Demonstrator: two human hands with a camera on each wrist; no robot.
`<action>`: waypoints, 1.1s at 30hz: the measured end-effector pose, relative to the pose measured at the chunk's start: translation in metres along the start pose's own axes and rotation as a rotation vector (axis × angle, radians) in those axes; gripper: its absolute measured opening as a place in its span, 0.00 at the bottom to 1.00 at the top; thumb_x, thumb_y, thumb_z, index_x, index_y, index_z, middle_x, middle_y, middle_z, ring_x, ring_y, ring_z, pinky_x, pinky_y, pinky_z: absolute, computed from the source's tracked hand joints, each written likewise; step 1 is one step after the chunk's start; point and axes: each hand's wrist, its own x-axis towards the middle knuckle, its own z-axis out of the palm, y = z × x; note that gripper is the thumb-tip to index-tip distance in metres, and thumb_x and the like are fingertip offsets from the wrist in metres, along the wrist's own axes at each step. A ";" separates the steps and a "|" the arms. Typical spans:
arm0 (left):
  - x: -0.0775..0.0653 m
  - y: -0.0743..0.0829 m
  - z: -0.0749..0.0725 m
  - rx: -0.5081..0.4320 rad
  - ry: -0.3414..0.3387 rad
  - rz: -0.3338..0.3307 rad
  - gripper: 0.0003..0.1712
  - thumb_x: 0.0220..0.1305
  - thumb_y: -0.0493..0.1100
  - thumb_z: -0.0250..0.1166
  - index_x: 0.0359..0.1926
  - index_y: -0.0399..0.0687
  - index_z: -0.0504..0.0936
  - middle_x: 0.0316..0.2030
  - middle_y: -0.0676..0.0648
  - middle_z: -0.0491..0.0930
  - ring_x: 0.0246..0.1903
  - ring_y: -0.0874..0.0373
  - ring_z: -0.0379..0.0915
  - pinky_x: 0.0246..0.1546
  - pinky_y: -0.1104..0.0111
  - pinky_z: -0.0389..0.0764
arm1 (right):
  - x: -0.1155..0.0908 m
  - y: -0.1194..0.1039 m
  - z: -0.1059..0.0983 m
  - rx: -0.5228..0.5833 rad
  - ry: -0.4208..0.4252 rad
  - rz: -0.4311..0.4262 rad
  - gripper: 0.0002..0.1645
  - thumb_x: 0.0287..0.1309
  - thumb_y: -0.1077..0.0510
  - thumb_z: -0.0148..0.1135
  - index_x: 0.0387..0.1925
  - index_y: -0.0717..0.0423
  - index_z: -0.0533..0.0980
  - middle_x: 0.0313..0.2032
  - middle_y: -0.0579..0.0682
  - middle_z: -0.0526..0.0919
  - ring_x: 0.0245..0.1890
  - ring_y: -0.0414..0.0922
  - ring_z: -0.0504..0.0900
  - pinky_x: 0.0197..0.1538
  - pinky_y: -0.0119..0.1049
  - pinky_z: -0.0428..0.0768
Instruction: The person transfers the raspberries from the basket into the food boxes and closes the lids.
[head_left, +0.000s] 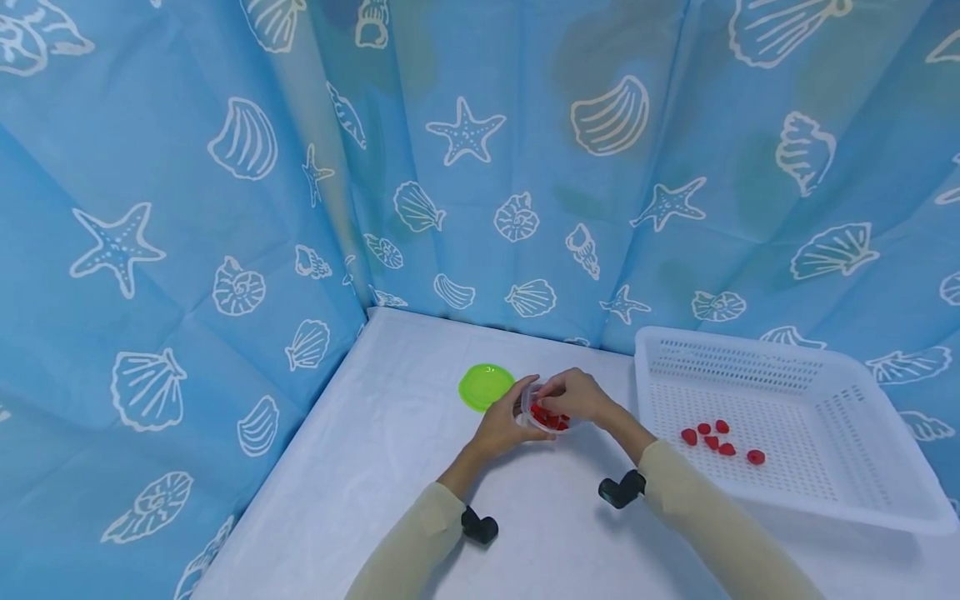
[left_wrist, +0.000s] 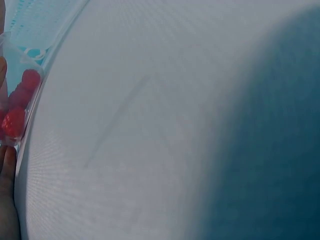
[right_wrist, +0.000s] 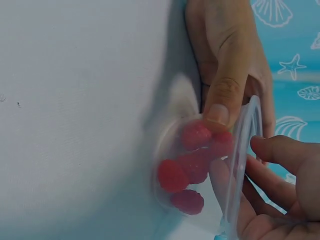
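My left hand [head_left: 504,427] grips a small clear plastic tub [head_left: 528,403], its thumb [right_wrist: 220,112] lying along the side in the right wrist view. Several raspberries [right_wrist: 192,162] lie in the bottom of the tub and show through its wall. My right hand [head_left: 576,395] reaches in over the rim, fingers inside the tub close to the raspberries and thumb near the rim. No raspberry shows between its thumb and fingers in the right wrist view. A round green lid [head_left: 485,387] lies flat on the table, just beyond my left hand.
A white perforated basket [head_left: 817,417] stands at the right, with several loose raspberries [head_left: 727,449] on its floor. White cloth covers the table [head_left: 375,467]. A blue curtain [head_left: 465,217] printed with shells and starfish hangs behind and at the left.
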 end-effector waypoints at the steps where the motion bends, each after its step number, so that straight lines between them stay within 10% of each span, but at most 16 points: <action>1: 0.000 0.000 0.000 0.000 0.002 0.000 0.54 0.47 0.51 0.79 0.73 0.59 0.60 0.66 0.63 0.66 0.63 0.64 0.65 0.58 0.70 0.71 | -0.001 -0.001 -0.002 0.001 0.004 -0.003 0.12 0.57 0.57 0.67 0.42 0.56 0.84 0.41 0.50 0.84 0.41 0.47 0.79 0.44 0.40 0.84; 16: -0.001 0.004 0.002 -0.011 0.004 -0.040 0.55 0.46 0.51 0.80 0.73 0.63 0.61 0.62 0.60 0.72 0.62 0.65 0.66 0.59 0.67 0.71 | -0.025 0.011 -0.084 0.192 0.112 -0.047 0.21 0.66 0.51 0.61 0.53 0.61 0.78 0.47 0.58 0.83 0.45 0.50 0.85 0.52 0.43 0.80; 33: -0.001 0.003 0.004 -0.014 0.002 -0.012 0.54 0.46 0.51 0.80 0.73 0.62 0.60 0.62 0.61 0.71 0.62 0.65 0.66 0.59 0.67 0.72 | -0.072 0.095 -0.168 0.161 0.263 0.097 0.33 0.67 0.46 0.59 0.63 0.65 0.68 0.57 0.67 0.74 0.52 0.58 0.80 0.53 0.45 0.77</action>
